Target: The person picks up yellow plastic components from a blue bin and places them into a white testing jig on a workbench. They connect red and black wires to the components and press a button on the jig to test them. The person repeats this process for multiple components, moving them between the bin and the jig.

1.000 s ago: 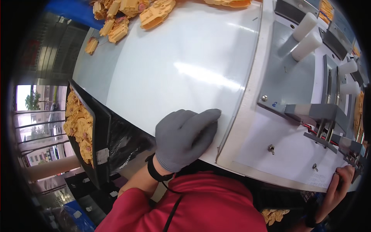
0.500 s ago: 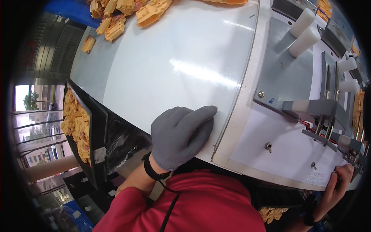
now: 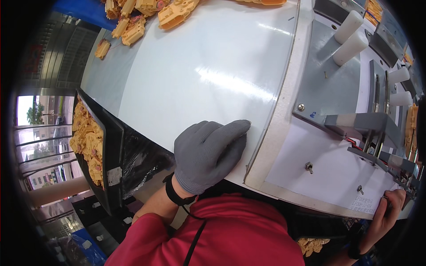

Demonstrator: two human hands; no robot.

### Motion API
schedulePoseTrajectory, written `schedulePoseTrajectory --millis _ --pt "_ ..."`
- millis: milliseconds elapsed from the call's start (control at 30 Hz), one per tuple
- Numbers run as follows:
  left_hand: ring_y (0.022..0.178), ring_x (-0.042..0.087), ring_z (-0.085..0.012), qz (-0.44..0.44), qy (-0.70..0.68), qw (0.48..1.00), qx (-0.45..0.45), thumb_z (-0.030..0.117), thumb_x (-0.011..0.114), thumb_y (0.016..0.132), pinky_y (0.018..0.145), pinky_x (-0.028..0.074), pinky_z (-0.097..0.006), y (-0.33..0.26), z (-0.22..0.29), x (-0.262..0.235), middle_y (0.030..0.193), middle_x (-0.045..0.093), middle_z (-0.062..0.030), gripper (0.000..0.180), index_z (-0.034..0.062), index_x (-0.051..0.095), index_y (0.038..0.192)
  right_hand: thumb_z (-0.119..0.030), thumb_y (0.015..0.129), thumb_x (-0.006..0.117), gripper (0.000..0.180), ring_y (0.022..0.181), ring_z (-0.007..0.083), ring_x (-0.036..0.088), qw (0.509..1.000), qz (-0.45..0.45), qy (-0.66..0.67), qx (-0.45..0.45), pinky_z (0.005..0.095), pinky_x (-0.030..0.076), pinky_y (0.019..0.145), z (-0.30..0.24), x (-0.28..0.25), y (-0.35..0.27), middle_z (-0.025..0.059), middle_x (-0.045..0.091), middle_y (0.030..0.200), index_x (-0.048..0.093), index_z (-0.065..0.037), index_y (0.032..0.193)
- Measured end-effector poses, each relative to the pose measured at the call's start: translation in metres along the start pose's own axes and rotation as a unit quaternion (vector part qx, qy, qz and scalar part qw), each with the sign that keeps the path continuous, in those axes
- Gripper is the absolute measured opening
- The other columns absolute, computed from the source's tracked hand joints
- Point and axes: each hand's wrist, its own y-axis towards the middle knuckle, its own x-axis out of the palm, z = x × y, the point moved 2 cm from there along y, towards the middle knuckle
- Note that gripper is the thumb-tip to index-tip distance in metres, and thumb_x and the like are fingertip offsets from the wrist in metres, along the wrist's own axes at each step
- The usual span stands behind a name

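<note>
My left hand (image 3: 206,155), in a grey knit glove with a black wristband, lies flat on the near edge of the glossy white table (image 3: 199,71), fingers pointing right and holding nothing. My right hand (image 3: 389,213) is bare and sits at the lower right, its fingers curled over the near corner of the white machine panel (image 3: 319,159), beside a small printed label. Two small toggle switches (image 3: 308,166) stick up from that panel between my hands.
Yellow plastic parts (image 3: 173,11) are piled at the table's far edge. A black bin (image 3: 111,150) full of the same yellow parts stands at the left, below the table. White cylindrical pegs (image 3: 350,37) and a grey metal fixture (image 3: 368,126) with rails occupy the right.
Both hands stay where they were. The view has only shifted slightly.
</note>
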Motion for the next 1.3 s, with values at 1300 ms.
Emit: schedulePoseTrajectory --millis 1300 --pt "0.052 0.054 -0.0210 0.010 0.000 1.000 0.001 0.007 0.074 0.077 0.049 0.041 -0.033 -0.001 -0.001 0.000 0.064 0.057 -0.0044 0.029 0.0127 0.071 0.106 0.009 0.089 0.056 0.016 0.102 0.0255 0.048 0.998 0.013 0.006 -0.058 0.0382 0.031 0.106 -0.004 0.004 0.001 0.0111 0.051 0.101 0.056 0.002 0.103"
